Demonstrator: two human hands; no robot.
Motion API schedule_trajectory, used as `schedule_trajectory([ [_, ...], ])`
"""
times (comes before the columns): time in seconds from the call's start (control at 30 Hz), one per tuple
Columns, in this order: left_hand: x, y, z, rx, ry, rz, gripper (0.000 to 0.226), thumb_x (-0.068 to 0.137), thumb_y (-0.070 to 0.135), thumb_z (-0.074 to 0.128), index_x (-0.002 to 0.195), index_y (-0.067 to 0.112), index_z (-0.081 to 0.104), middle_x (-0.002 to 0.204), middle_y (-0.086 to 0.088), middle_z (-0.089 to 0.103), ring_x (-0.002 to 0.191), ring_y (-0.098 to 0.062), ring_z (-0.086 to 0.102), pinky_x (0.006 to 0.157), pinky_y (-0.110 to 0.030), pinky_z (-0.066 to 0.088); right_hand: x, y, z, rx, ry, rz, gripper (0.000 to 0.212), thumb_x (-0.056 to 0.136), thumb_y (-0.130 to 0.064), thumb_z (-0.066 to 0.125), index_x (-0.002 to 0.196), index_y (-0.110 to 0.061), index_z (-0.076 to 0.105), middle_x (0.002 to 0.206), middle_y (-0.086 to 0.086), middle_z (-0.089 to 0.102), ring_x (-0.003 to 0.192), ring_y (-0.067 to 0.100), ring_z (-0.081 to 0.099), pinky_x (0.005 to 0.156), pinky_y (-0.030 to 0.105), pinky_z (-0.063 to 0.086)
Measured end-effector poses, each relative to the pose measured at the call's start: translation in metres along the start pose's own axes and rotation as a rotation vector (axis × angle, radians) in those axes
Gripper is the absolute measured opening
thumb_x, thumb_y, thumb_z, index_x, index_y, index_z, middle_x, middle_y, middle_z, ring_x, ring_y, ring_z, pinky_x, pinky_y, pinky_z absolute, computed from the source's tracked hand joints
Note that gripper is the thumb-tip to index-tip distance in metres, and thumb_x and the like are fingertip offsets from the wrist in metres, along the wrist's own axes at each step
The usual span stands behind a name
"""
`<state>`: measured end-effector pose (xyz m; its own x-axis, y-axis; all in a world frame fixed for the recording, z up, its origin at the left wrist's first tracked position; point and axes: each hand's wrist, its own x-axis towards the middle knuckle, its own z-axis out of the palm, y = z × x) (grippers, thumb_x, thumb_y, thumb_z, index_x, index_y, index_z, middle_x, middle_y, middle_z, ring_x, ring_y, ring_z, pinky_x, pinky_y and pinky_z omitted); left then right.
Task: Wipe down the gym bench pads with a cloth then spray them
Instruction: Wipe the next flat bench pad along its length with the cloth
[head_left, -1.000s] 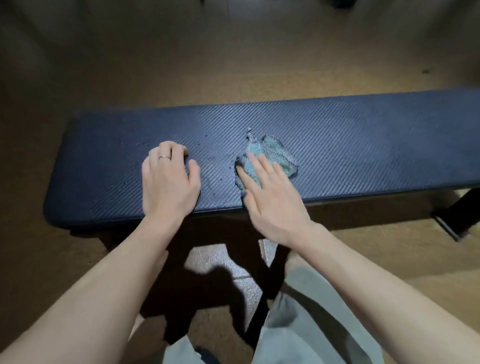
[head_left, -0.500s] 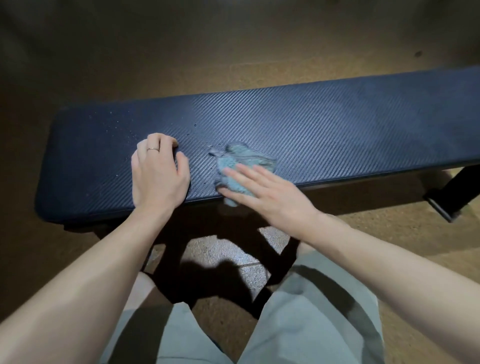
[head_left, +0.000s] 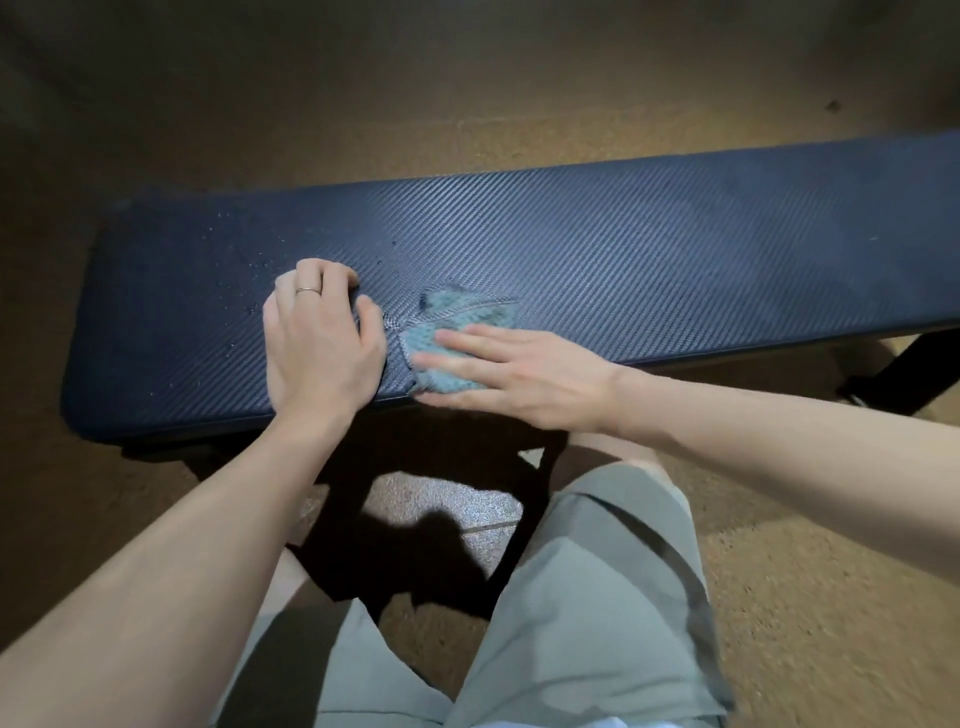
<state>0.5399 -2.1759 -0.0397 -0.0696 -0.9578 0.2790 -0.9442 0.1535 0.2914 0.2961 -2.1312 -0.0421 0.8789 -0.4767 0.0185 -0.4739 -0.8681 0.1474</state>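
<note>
Since the earlier frames, the cloth (head_left: 457, 340) is being swept leftward along the near edge of the bench pad (head_left: 649, 260), and is now being brought close to the left hand (head_left: 322, 343). Cloth is being pressed flat under the right hand (head_left: 519, 376), fingers spread and extended, nothing pinched; its lower corner is being dragged almost to the pad's front lip. Left hand is being rested on the pad as a brace, fingers curled loosely with knuckles up, thumb just beside the cloth's left edge; nothing is being held in that grip.

Droplets (head_left: 228, 260) are being left standing on the pad's left end, beyond the left hand. Judged from this, wiping is only part done: the left end is not yet being reached, and the brace hand is likely needing to be lifted for the stroke to be carried through. No spray bottle is being shown in view. Floor (head_left: 467, 104) around the bench is being seen bare.
</note>
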Motion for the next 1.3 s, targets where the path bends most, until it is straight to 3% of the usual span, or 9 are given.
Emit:
schedule_trajectory([
  [0.13, 0.0, -0.001, -0.002, -0.044, 0.005, -0.015, 0.024, 0.1, 0.023, 0.04, 0.109, 0.014, 0.06, 0.117, -0.007, 0.058, 0.108, -0.029, 0.051, 0.098, -0.045, 0.039, 0.034, -0.016, 0.003, 0.033, 0.033, 0.021, 0.063, 0.102, -0.003, 0.039, 0.161, -0.021, 0.027, 0.168, 0.012, 0.02, 0.154, 0.033, 0.02, 0.124, 0.048, 0.021],
  [0.3, -0.002, -0.001, -0.006, -0.062, -0.023, -0.004, 0.023, 0.102, 0.023, 0.039, 0.111, 0.015, 0.058, 0.119, -0.005, 0.057, 0.111, -0.027, 0.049, 0.101, -0.045, 0.038, -0.037, 0.001, 0.001, 0.056, -0.004, 0.166, 0.07, 0.098, -0.001, 0.049, 0.161, -0.022, 0.025, 0.17, 0.008, 0.014, 0.156, 0.029, 0.014, 0.126, 0.047, 0.019],
  [0.47, -0.001, 0.001, -0.004, -0.055, -0.029, -0.019, 0.022, 0.102, 0.024, 0.041, 0.111, 0.015, 0.058, 0.118, -0.003, 0.056, 0.111, -0.025, 0.048, 0.102, -0.043, 0.037, -0.068, 0.003, -0.006, 0.128, -0.06, 0.262, 0.057, 0.106, -0.014, 0.033, 0.161, -0.023, 0.025, 0.169, 0.007, 0.017, 0.156, 0.026, 0.015, 0.125, 0.048, 0.023],
  [0.6, 0.001, 0.001, -0.003, -0.05, -0.014, -0.024, 0.02, 0.101, 0.025, 0.042, 0.108, 0.015, 0.058, 0.115, -0.003, 0.057, 0.109, -0.025, 0.049, 0.101, -0.044, 0.038, -0.039, 0.021, -0.04, 0.351, 0.134, 0.386, 0.054, 0.103, -0.02, 0.046, 0.156, -0.02, 0.039, 0.16, 0.012, 0.038, 0.15, 0.026, 0.034, 0.122, 0.04, 0.029],
  [0.7, 0.001, 0.001, -0.002, -0.04, -0.017, -0.027, 0.019, 0.101, 0.025, 0.042, 0.108, 0.016, 0.057, 0.114, -0.003, 0.057, 0.107, -0.024, 0.049, 0.101, -0.044, 0.039, 0.013, 0.074, -0.054, 0.48, 0.185, 0.666, 0.061, 0.098, -0.019, 0.043, 0.157, -0.032, 0.035, 0.162, 0.005, 0.037, 0.15, 0.023, 0.032, 0.121, 0.037, 0.029],
  [0.87, 0.003, 0.001, -0.002, -0.01, -0.017, -0.034, 0.017, 0.1, 0.024, 0.045, 0.108, 0.017, 0.058, 0.115, -0.002, 0.057, 0.107, -0.024, 0.049, 0.099, -0.042, 0.038, 0.106, 0.149, -0.026, 0.501, -0.033, 0.799, 0.053, 0.101, -0.025, 0.036, 0.154, -0.029, 0.041, 0.153, 0.01, 0.047, 0.143, 0.033, 0.04, 0.113, 0.04, 0.036],
  [1.0, 0.003, 0.0, -0.001, -0.023, 0.013, -0.023, 0.017, 0.098, 0.023, 0.047, 0.107, 0.015, 0.059, 0.114, -0.004, 0.058, 0.104, -0.026, 0.05, 0.096, -0.042, 0.038, 0.125, 0.166, -0.008, 0.472, -0.167, 0.822, 0.043, 0.103, -0.037, 0.028, 0.134, -0.027, 0.055, 0.143, 0.005, 0.059, 0.127, 0.032, 0.054, 0.097, 0.041, 0.043],
  [1.13, 0.001, 0.001, -0.001, -0.035, 0.022, -0.024, 0.019, 0.097, 0.023, 0.046, 0.107, 0.014, 0.06, 0.114, -0.004, 0.058, 0.102, -0.026, 0.05, 0.094, -0.042, 0.039, 0.1, 0.168, -0.002, 0.442, -0.091, 0.794, 0.036, 0.099, -0.032, 0.027, 0.114, -0.018, 0.056, 0.126, 0.007, 0.065, 0.111, 0.034, 0.061, 0.084, 0.04, 0.045],
  [1.3, 0.001, 0.004, -0.003, -0.042, 0.016, -0.044, 0.021, 0.097, 0.023, 0.045, 0.107, 0.014, 0.061, 0.116, -0.003, 0.059, 0.104, -0.024, 0.05, 0.094, -0.041, 0.038, 0.008, 0.196, 0.0, 0.398, -0.044, 0.923, 0.04, 0.096, -0.03, 0.027, 0.118, -0.017, 0.057, 0.13, 0.009, 0.064, 0.114, 0.036, 0.061, 0.092, 0.045, 0.05],
])
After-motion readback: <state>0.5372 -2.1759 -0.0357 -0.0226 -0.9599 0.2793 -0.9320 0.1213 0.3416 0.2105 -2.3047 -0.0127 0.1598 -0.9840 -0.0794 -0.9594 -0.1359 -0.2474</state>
